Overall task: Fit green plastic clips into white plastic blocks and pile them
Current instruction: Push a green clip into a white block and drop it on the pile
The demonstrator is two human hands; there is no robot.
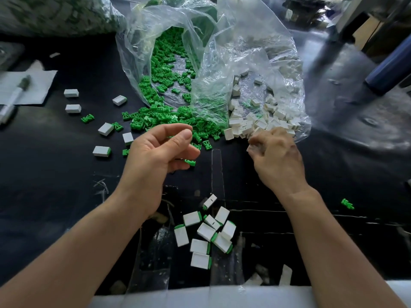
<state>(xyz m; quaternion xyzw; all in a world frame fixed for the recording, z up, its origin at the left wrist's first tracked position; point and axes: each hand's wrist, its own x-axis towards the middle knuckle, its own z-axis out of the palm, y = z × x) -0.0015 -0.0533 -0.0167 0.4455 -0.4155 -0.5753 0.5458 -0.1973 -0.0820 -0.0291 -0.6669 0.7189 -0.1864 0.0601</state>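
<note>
My left hand (pixel 162 150) hovers palm-up over the black table with curled fingers, and a green clip (pixel 190 162) shows at its lower fingertips. My right hand (pixel 275 156) is blurred at the edge of the loose white blocks (pixel 255 124); its curled fingertips pinch something pale that looks like a white block (pixel 250 146). Green clips (pixel 173 114) spill from a clear bag just beyond my left hand. Several finished blocks with green ends (pixel 206 234) lie in a loose pile between my forearms.
Two clear plastic bags (pixel 222 52) lie open at the back. Single white blocks (pixel 71 93) and stray clips (pixel 87 118) dot the left side. A marker (pixel 16 94) rests on paper (pixel 40 85) at far left. One clip (pixel 347 204) lies to the right.
</note>
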